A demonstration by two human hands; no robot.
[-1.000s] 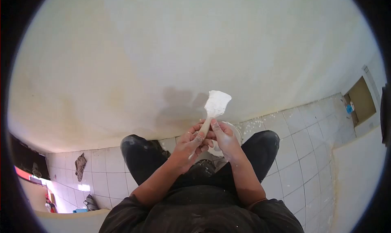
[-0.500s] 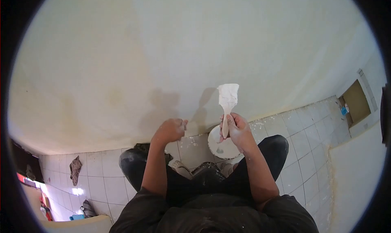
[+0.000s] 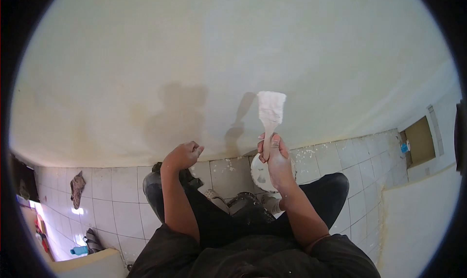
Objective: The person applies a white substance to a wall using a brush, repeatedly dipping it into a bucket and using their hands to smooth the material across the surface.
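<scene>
My right hand (image 3: 275, 154) is wrapped round the pale handle of a paintbrush (image 3: 271, 110). The brush stands upright in front of the wall (image 3: 321, 73), its wide bristles coated thickly in white paint. Below that hand, partly hidden by it, is a round white bucket (image 3: 258, 179) on the floor. My left hand (image 3: 184, 156) hovers near the foot of the wall with its fingers curled in, and nothing shows in it. Shadows of the brush and of my upper body fall on the wall.
White paint drips dot the floor tiles (image 3: 126, 188) along the wall. A crumpled rag (image 3: 77, 189) lies to the left. Between my feet sits a dark, paint-flecked object (image 3: 248, 207). Low walls stand at both sides, with an opening (image 3: 419, 143) at the right.
My left hand has moved left and slightly down, away from the brush. The brush has risen a little and turned slightly in my right hand. The view has shifted somewhat.
</scene>
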